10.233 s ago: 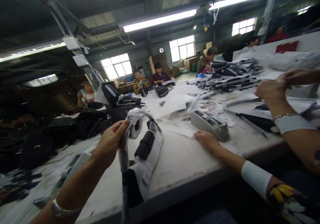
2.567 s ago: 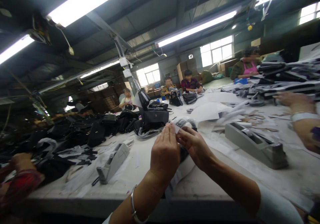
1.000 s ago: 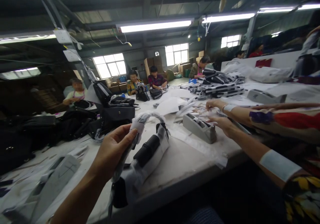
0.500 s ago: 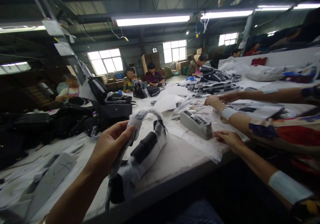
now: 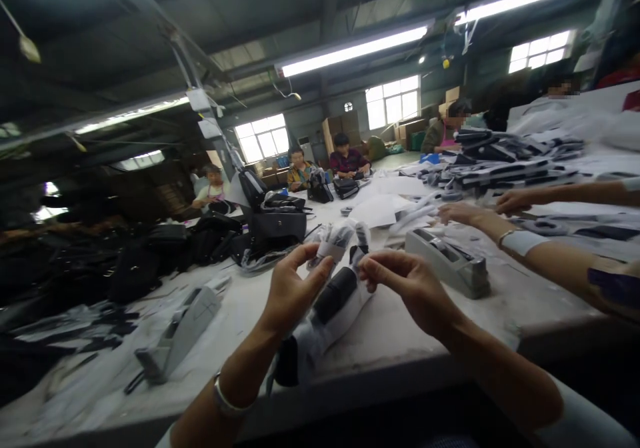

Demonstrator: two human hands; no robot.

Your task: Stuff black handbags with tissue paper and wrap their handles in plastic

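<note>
My left hand point(image 5: 295, 291) is closed around the handle point(image 5: 336, 240) of a black handbag point(image 5: 336, 295), which is wrapped in clear film and white padding. The bag lies on the table near its front edge, its handle raised in an arch. My right hand point(image 5: 407, 285) pinches its thumb and fingers together at the handle's right base, touching the bag there. Whatever is between those fingertips is too small to make out. Just beyond my right hand stands a grey tape dispenser point(image 5: 447, 261).
A second tape dispenser point(image 5: 177, 335) stands to the left on the worktable point(image 5: 385, 348). Black bags point(image 5: 277, 228) are heaped at the left, wrapped pieces point(image 5: 500, 161) at the right. A co-worker's hands point(image 5: 465, 215) reach in from the right. Other people sit across the table.
My right hand has moved from beside the tape dispenser to the base of the bag's handle. The left hand keeps hold of the handle. The view has turned left and tilted.
</note>
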